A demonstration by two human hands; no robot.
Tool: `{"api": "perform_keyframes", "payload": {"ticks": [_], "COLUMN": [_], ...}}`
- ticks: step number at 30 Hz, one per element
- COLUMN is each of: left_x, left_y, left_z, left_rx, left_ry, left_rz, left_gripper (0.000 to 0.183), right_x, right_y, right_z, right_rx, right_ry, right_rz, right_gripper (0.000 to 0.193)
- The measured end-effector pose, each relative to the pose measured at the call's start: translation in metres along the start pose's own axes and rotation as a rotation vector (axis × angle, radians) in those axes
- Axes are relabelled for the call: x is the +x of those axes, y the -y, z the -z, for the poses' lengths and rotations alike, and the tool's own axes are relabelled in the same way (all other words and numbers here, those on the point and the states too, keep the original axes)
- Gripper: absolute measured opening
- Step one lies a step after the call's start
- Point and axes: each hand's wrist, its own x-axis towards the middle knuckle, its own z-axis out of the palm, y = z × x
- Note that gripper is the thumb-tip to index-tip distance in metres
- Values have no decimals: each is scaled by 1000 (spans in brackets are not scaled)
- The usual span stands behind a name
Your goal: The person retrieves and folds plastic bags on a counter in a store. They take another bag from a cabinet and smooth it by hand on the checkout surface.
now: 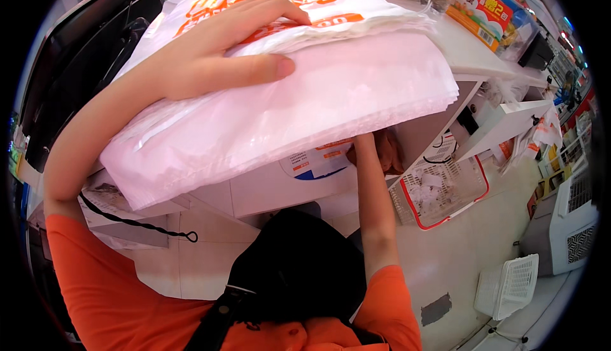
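Observation:
A thick stack of white plastic shopping bags with orange print lies across the counter in front of me, its near edge overhanging. On top of it rests my left hand, palm down, thumb apart from the fingers and nothing gripped. My right forearm reaches beneath the overhanging edge toward an open shelf space; the bags hide my right hand. Beside that wrist, inside the space, is a brown object whose kind I cannot make out. A printed sheet with orange and blue shows left of the wrist.
Right of the shelf, a white basket with a red rim holds crumpled paper on the floor. A cabinet door stands open above it. Boxed goods sit at the counter's far right. A white basket stands lower right. A black cord hangs at left.

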Motion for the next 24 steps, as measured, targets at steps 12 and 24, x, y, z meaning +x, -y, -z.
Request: {"api": "perform_keyframes", "payload": {"ticks": [12, 24], "left_x": [2, 1], "left_y": [3, -1], "left_z": [0, 1], "left_rx": [95, 76], "left_ry": [-28, 27], "left_rz": [-17, 22], "left_gripper": [54, 53], "right_x": [-151, -348], "right_y": [81, 94], "right_z": [110, 229], "right_rx": [898, 627], "right_ry": [-1091, -1319], "right_rz": [-470, -767], "right_gripper": [25, 49]}}
